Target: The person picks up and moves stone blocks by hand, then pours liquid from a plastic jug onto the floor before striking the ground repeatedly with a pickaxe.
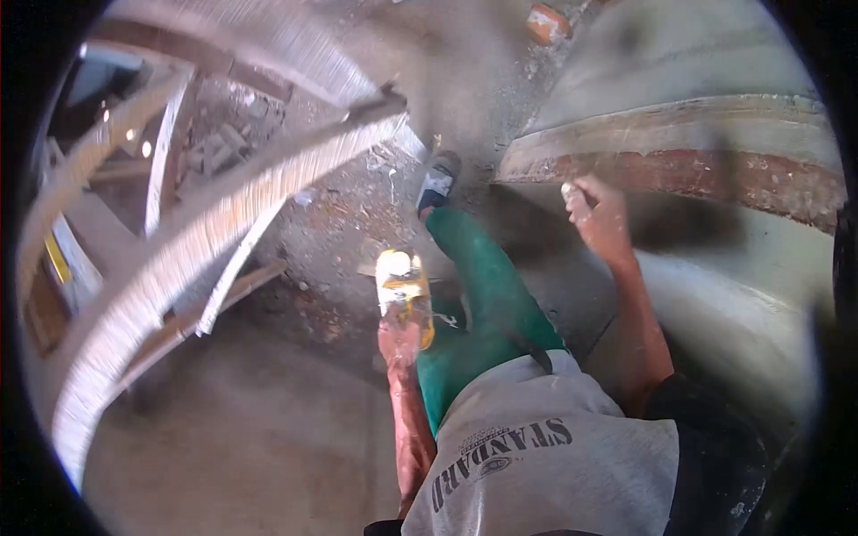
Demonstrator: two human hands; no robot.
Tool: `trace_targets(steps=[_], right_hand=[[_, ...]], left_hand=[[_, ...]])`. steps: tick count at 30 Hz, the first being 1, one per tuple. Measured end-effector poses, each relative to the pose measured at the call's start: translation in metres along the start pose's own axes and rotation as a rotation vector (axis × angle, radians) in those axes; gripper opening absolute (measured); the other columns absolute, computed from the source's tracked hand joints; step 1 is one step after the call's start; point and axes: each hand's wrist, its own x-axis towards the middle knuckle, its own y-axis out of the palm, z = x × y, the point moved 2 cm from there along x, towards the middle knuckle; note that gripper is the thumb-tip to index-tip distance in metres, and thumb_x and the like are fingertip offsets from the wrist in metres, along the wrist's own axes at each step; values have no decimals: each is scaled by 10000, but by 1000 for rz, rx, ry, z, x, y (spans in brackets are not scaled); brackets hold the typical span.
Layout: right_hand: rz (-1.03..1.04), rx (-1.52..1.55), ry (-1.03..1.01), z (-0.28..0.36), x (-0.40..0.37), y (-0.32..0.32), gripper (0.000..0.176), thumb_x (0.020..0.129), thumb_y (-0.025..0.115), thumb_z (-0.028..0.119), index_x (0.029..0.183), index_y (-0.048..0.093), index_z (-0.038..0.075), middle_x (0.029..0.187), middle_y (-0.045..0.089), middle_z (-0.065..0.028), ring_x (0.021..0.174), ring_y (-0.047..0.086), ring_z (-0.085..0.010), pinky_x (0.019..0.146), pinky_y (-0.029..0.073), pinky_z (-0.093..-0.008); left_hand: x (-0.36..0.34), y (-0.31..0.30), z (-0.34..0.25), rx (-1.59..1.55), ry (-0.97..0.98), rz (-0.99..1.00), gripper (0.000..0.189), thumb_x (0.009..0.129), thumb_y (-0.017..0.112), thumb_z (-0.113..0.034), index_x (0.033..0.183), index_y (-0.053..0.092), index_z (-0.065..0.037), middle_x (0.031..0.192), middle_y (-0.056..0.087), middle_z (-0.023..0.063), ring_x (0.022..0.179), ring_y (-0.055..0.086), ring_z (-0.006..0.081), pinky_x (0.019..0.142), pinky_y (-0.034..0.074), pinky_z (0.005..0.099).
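My left hand is wrapped round the lower end of a yellow object with bright white patches on top. Blur and glare hide its kind; it is held beside my leg in green trousers. Off to the right, my right hand is raised in front of the curved wall piece, its fingers curled in. A whitish tip shows at the thumb, and whatever the fingers may hold is hidden.
Curved wooden frames with thin struts arch across the left. A pale curved structure with a reddish-brown ledge runs along the right. Rubble covers the floor near my shoe. A brick piece lies at the top.
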Motion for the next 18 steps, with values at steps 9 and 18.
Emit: trace_targets(steps=[9, 18], right_hand=[[-290, -80, 4, 51, 148, -111, 230, 924, 662, 193, 1026, 689, -12, 893, 703, -202, 793, 701, -303, 744, 531, -392], [-264, 602, 372, 8, 174, -167, 196, 929, 643, 158, 990, 685, -23, 796, 691, -76, 701, 644, -127, 652, 521, -293]], left_hand=[[69, 5, -289, 296, 37, 166, 552, 862, 667, -410, 1254, 624, -24, 1078, 711, 228, 1039, 672, 406, 880, 522, 462], [115, -5, -511, -55, 246, 210, 387, 891, 662, -284, 1079, 672, 54, 807, 714, 140, 724, 697, 212, 720, 543, 375]])
